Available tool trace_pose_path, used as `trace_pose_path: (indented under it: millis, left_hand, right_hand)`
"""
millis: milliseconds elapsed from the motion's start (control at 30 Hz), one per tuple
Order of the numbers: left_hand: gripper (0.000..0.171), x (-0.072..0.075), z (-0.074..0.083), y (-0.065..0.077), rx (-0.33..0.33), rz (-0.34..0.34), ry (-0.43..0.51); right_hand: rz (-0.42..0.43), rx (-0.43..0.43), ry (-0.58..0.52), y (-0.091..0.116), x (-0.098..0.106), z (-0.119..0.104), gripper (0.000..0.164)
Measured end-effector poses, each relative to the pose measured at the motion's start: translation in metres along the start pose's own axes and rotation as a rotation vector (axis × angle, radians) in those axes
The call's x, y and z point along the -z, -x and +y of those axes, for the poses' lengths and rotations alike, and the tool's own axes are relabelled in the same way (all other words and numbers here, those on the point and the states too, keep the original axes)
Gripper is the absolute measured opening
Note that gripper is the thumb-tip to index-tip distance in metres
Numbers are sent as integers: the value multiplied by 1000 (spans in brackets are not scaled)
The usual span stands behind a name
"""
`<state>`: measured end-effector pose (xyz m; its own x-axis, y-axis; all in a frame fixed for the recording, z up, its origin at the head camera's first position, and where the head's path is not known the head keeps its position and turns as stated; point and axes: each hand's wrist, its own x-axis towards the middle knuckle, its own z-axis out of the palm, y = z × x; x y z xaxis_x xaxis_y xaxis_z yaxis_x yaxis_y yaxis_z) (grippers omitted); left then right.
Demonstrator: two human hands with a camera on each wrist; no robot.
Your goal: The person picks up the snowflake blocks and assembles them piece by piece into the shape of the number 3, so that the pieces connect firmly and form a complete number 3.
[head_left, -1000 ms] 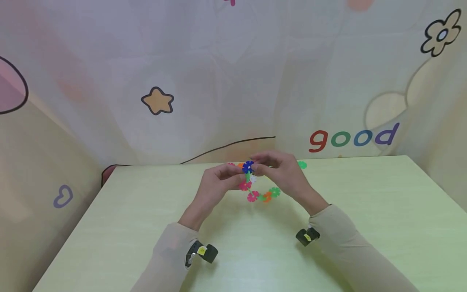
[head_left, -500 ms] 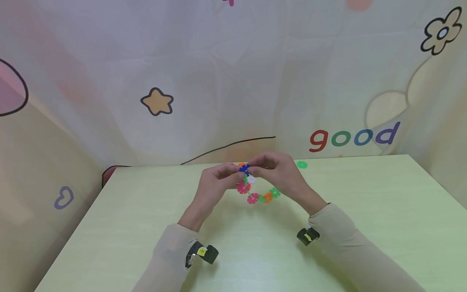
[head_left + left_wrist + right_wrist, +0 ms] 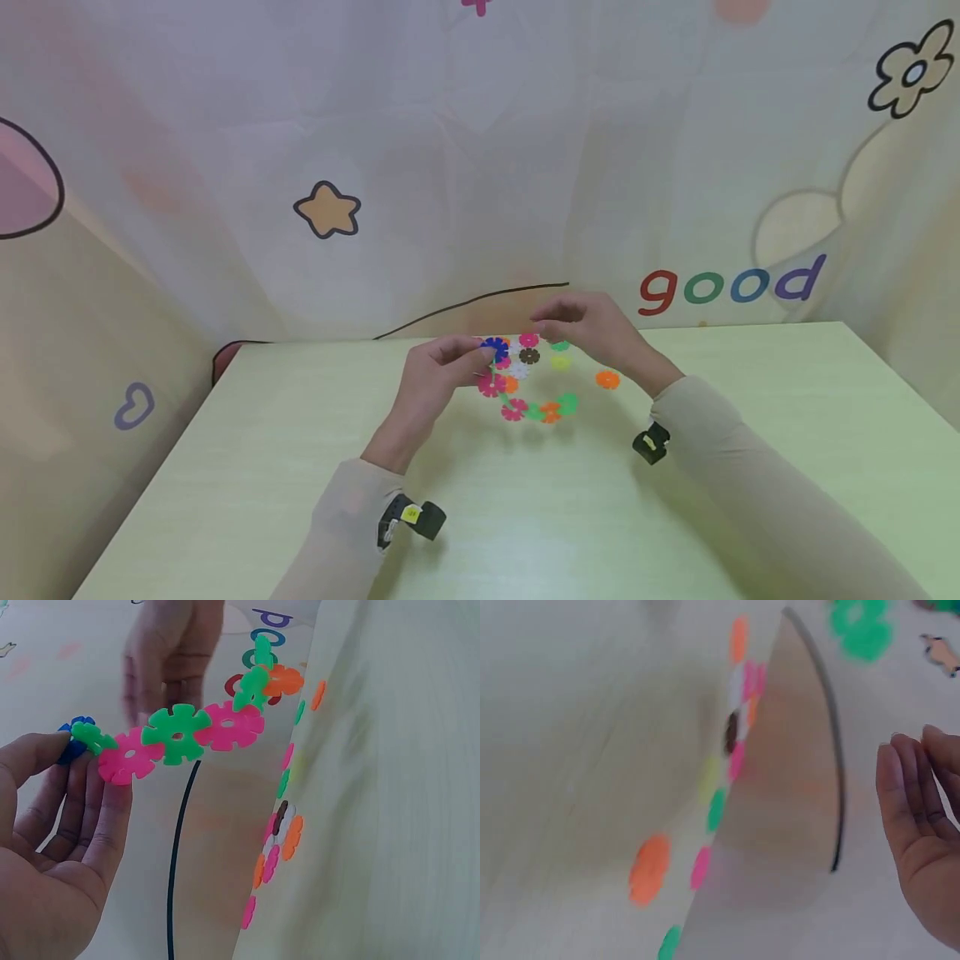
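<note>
My left hand (image 3: 435, 379) pinches the blue end of a chain of interlocked snowflake-shaped plastic discs. In the left wrist view the blue disc (image 3: 71, 753) is near the thumb and fingertips. From there the chain runs through green and pink discs, such as this pink disc (image 3: 112, 765), to an orange disc (image 3: 289, 681) and a last green one. The chain hangs raised above the table, curving to the right in the head view. Right of the chain and higher, my right hand (image 3: 592, 329) has its fingers relaxed with nothing between them.
Loose snowflake discs lie along the table's far side, among them a brown disc (image 3: 529, 356), a yellow disc (image 3: 560, 362) and an orange disc (image 3: 607, 380) beneath the right hand. A printed cloth backdrop (image 3: 465, 208) rises behind the pale table (image 3: 525, 525).
My right hand has let go of the blue disc and moved up and to the right. The left hand keeps its pinch and has shifted slightly left, with the chain hanging from it.
</note>
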<state>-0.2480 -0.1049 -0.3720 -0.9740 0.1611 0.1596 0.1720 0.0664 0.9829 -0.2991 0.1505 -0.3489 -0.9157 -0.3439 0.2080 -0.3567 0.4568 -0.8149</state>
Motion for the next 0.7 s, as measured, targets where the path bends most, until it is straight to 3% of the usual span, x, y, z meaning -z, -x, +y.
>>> trace_pose_path:
  millis: [267,467,700]
  left_hand:
    - [19,1,3,0,5,6,17]
    - [18,2,3,-1,2,3,32]
    - [20,2,5,0,-2,-4,38]
  right_hand:
    - [-129,-79,289,-24,8,41,14]
    - [-212,-138,387,-31,5,60,14]
    - [-227,-131,432,-31,-2,65,15]
